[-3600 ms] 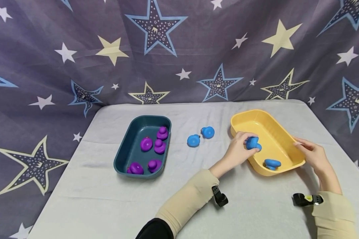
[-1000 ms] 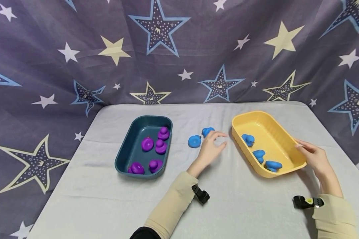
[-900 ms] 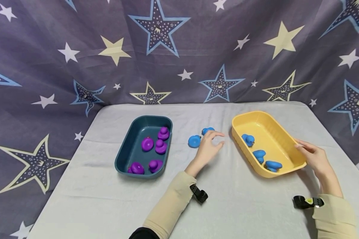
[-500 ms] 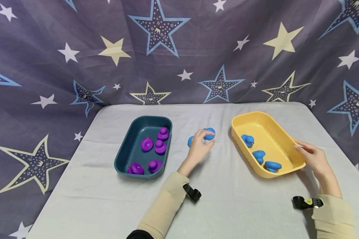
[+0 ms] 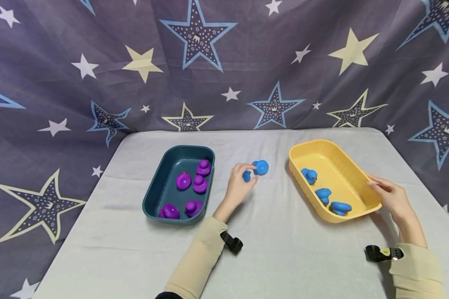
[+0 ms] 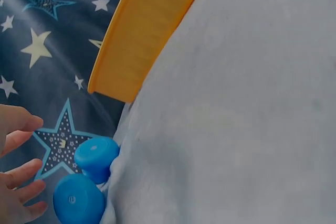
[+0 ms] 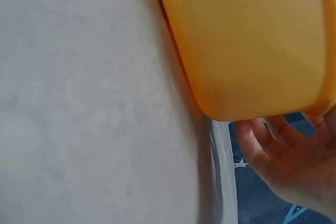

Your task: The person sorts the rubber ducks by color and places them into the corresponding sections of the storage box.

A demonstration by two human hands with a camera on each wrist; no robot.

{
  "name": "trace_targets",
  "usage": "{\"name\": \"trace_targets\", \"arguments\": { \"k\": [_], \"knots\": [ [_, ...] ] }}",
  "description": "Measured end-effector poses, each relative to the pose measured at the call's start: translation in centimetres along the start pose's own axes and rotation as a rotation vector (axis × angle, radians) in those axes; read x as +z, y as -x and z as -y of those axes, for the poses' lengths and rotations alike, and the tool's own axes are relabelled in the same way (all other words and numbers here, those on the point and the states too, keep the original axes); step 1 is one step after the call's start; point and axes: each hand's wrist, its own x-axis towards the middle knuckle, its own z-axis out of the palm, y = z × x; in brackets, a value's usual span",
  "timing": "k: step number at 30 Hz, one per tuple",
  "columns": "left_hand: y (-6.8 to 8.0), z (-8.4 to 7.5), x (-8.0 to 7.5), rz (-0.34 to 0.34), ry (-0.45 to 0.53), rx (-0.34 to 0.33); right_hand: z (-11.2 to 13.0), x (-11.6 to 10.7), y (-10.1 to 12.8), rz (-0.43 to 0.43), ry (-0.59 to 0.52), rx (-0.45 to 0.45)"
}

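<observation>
My left hand (image 5: 237, 187) is by two blue toy ducks on the table, thumb and fingers apart around the nearer duck (image 5: 246, 176). The farther duck (image 5: 261, 167) lies just beyond the fingertips, its flat base facing up. In the left wrist view a gap shows between the hand (image 6: 18, 163) and both ducks, the nearer duck (image 6: 79, 200) and the other duck (image 6: 97, 153). My right hand (image 5: 393, 197) holds the right side of the yellow tray (image 5: 344, 160) at its rim; its fingers (image 7: 254, 148) touch the outer wall. Several blue ducks (image 5: 323, 195) lie in that tray.
A dark teal tray (image 5: 164, 182) with several purple toy ducks (image 5: 200, 184) stands on the left of the white-covered table (image 5: 284, 249). Behind the table hangs a star-patterned cloth (image 5: 217, 99).
Earlier my left hand held a blue duck over the yellow tray; that duck now lies inside. The empty hand has since moved left to the two loose ducks. My right hand stays at the tray.
</observation>
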Motion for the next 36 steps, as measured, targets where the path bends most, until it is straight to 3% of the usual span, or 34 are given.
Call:
{"name": "trace_targets", "arguments": {
  "k": [8,16,22,25,36],
  "knots": [
    [0.2,0.4,-0.6,0.032,0.002,-0.104,-0.1,0.0,0.0,-0.001,-0.006,-0.006],
    [0.4,0.8,-0.7,0.047,0.015,-0.163,-0.4,0.1,-0.1,-0.003,-0.012,-0.016],
    [0.5,1.1,-0.8,0.048,-0.003,-0.190,4.1,0.3,2.3,0.018,-0.021,0.002],
    [0.5,1.3,-0.8,0.046,-0.001,-0.202,5.0,0.3,2.8,0.027,-0.020,-0.003],
    [0.4,2.3,-0.6,0.029,0.007,-0.226,0.6,-0.1,0.3,0.019,-0.019,-0.011]
  ]
}}
